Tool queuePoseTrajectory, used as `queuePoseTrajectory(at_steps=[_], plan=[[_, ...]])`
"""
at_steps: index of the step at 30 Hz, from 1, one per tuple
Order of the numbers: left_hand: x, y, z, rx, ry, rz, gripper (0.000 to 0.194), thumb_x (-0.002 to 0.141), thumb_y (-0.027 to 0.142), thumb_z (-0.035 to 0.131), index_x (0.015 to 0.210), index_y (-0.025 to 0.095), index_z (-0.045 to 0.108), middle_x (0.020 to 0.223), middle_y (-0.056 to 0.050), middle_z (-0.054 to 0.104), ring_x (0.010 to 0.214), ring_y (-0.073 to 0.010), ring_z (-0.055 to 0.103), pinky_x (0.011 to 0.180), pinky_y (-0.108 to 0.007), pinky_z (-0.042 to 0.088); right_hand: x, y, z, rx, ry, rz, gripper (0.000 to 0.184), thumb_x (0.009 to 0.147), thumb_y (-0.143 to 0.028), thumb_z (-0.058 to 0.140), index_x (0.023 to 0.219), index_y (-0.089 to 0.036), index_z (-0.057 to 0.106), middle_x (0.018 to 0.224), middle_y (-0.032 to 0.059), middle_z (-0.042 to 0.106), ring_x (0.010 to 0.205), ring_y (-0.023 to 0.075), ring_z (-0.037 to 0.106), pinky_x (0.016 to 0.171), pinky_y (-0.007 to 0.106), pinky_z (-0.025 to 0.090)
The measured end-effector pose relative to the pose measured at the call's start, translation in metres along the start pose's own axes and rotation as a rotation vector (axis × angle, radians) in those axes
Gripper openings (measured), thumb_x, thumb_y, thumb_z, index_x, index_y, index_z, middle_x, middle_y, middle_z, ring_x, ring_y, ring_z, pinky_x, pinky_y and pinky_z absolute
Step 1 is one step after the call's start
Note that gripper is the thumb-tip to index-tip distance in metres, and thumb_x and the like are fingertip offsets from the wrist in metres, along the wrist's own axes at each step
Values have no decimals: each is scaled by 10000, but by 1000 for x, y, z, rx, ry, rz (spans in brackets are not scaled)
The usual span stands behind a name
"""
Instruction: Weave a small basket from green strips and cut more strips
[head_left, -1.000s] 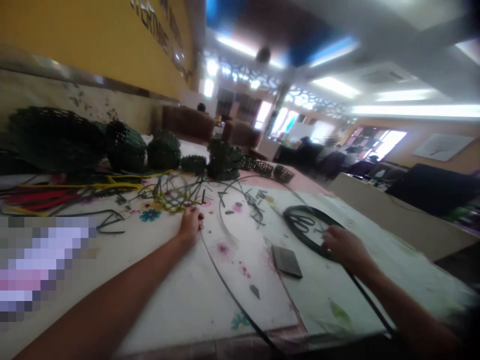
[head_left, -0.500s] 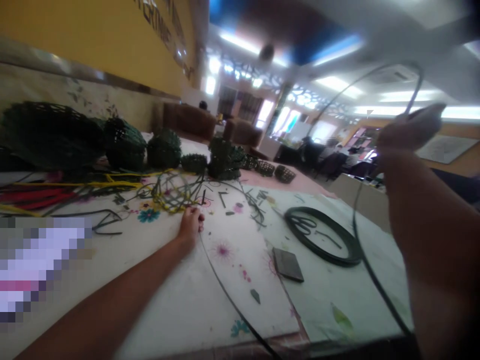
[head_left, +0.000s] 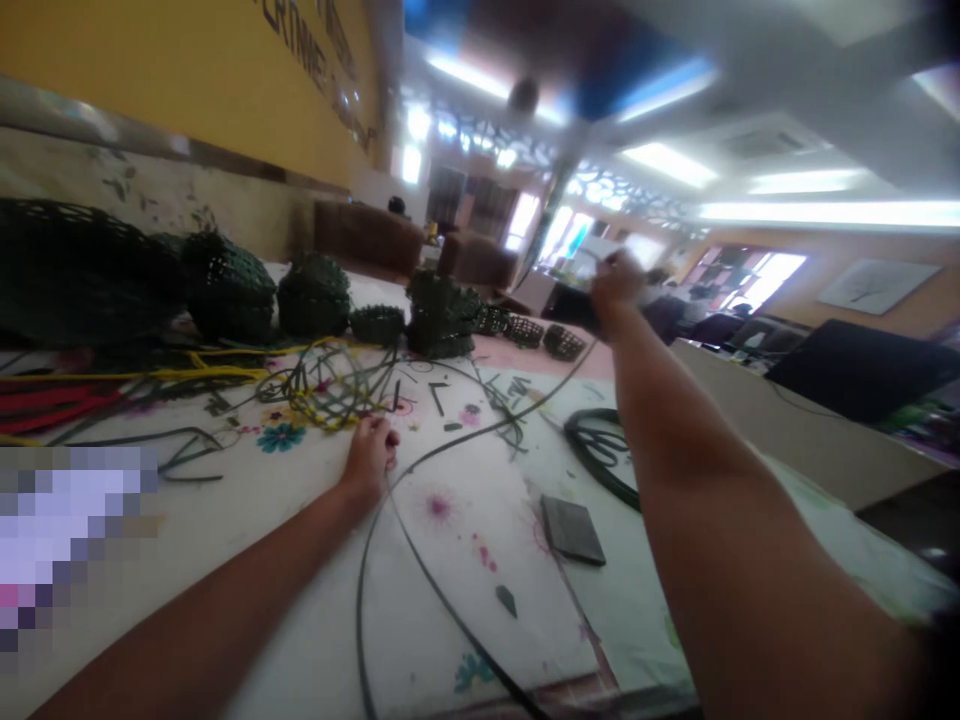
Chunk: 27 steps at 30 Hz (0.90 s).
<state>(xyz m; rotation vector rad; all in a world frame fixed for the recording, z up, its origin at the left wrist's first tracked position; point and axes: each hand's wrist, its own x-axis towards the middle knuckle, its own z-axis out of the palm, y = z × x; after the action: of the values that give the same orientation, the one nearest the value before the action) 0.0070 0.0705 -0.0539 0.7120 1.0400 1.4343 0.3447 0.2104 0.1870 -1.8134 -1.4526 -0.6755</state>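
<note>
My left hand (head_left: 373,458) is closed at the near edge of an open woven piece of yellow and green strips (head_left: 322,390), resting on the table. A long, thin dark green strip (head_left: 450,608) runs from beside its fingers toward the table's front edge. The strip also curves past the left hand and rises toward my right hand (head_left: 619,283). That hand is raised far out over the table, blurred, with its fingers closed on the strip. A coil of dark strip (head_left: 592,470) lies partly hidden behind my right forearm.
Dark green woven baskets (head_left: 229,290) line the far side of the table (head_left: 300,590). Red strips (head_left: 60,405) lie at the left. A flat grey block (head_left: 572,530) and several strip offcuts (head_left: 439,398) are scattered about. People sit in the background.
My right hand has swung from the upper right toward the middle, bringing the strip across the table in a curve. The left hand stays at the woven piece. The view has shifted slightly.
</note>
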Motion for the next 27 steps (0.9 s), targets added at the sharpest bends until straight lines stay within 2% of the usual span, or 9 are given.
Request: queuePoseTrajectory(at_steps=[2,6,9,12,15,18,22,25,27], plan=[[0,0,0,-2,-4,-4,179,779,298,560,817,219,403,569,85,472,334,-27,270,356,-158,169,-20,12,16,-28,-32,185,240,986,-276,528,1150,-113,590,1126,102,629,983,215,626,846,417,521],[0,-1,0,-2,-6,-1,177,779,290,558,803,216,399,580,80,476,346,-25,279,357,-157,177,-58,42,33,-68,-164,391,284,958,-307,587,1194,-149,592,1183,91,619,993,219,636,841,419,548],[-1,-2,0,5,-8,1,162,790,284,552,811,213,408,589,75,483,356,-26,292,359,-156,185,-82,64,40,-83,-271,447,309,951,-305,597,1219,-152,583,1220,100,602,1029,233,627,861,431,543],[-1,-2,0,11,-9,0,151,802,280,545,817,213,410,591,74,484,358,-27,292,359,-157,191,-103,77,46,-75,-372,423,338,947,-312,602,1249,-166,566,1266,99,580,1076,250,608,896,466,524],[-2,-1,0,16,-8,1,160,803,286,552,824,215,410,589,75,483,359,-29,294,360,-159,202,-124,74,48,-35,-425,316,502,921,-349,624,1350,-126,491,1333,167,531,1173,307,554,967,494,469],[-2,0,0,25,-10,11,178,792,299,570,829,215,418,589,75,486,360,-31,304,361,-160,213,-151,54,44,38,-447,133,727,873,-402,658,1439,-38,384,1346,262,494,1238,371,492,1012,463,421],[2,-2,-1,42,-12,31,198,771,314,583,813,212,420,574,80,482,346,-30,301,354,-163,220,-207,12,27,153,-472,-143,865,801,-488,708,1501,-161,320,1410,186,466,1252,352,471,1038,438,392],[6,-6,-4,58,-25,51,208,759,320,591,794,208,419,571,81,486,340,-29,304,348,-164,228,-250,-19,13,258,-533,-408,1003,762,-527,733,1546,-209,194,1427,179,455,1280,375,436,1063,514,339],[8,-8,-5,65,-32,62,206,764,329,590,801,207,428,585,78,498,344,-28,313,348,-163,239,-271,-34,5,299,-608,-474,1051,760,-520,741,1558,-262,107,1403,162,491,1264,361,464,1080,540,301]])
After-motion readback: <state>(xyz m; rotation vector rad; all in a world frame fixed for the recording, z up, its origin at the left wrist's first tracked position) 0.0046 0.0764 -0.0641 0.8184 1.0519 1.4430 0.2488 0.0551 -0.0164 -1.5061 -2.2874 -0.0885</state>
